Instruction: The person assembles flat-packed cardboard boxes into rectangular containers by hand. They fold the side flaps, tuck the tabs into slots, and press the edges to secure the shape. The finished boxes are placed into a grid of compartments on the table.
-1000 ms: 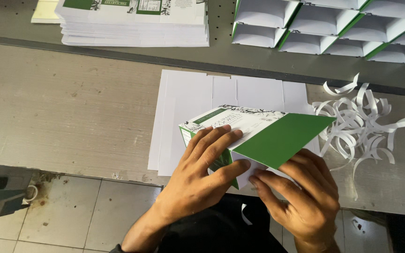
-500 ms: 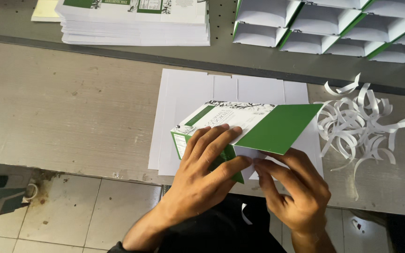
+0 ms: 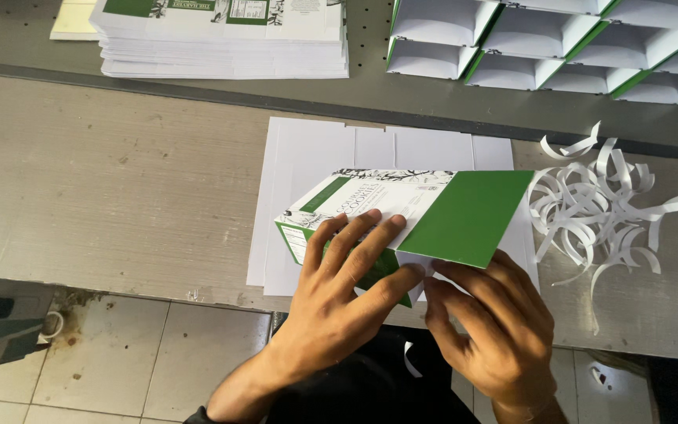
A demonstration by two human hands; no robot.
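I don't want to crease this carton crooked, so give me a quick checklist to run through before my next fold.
1. Left hand flat on carton: ok.
2. Right hand at the near edge under the green panel: ok.
3. Carton rests on the white sheets, on the table: ok.
4. Paper strips apart from the carton: ok.
5. Crease lined up under the fingers: cannot tell.

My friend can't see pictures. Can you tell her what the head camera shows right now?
Two bare hands press a green and white cardboard box flat on white sheets on a grey table; the left hand lies on top, the right hand at its near edge. Curly white paper strips lie to the right, with paper stacks and folded boxes behind.
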